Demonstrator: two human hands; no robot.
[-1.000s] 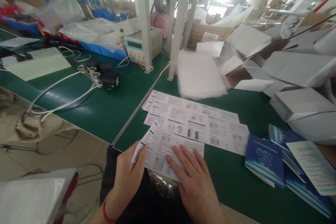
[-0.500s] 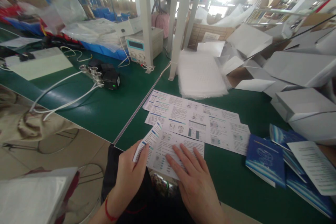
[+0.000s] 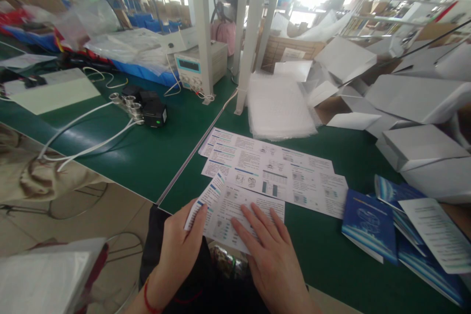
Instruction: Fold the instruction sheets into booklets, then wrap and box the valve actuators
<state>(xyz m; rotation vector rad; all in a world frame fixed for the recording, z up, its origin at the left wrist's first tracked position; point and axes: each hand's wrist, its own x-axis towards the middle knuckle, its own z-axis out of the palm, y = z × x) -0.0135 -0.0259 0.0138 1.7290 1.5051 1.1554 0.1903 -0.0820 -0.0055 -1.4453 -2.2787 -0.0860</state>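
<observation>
A printed leaflet (image 3: 235,211) lies at the near edge of the green table, its left part folded up. My left hand (image 3: 182,240) pinches that raised left part between thumb and fingers. Spread out flat, my right hand (image 3: 265,245) presses on the leaflet's right part. Just beyond it, several unfolded printed sheets (image 3: 279,171) overlap in a stack. Blue folded booklets (image 3: 370,225) are piled to the right of my right hand, one with its white text side up.
White open boxes (image 3: 415,98) crowd the right side. A stack of clear plastic bags (image 3: 279,105) sits behind the sheets. Metal posts (image 3: 250,39) rise beside a power supply (image 3: 202,64). Black devices with white cables (image 3: 152,110) lie on the left table.
The hands and the leaflet hold nearly the same pose. The whole view has shifted slightly.
</observation>
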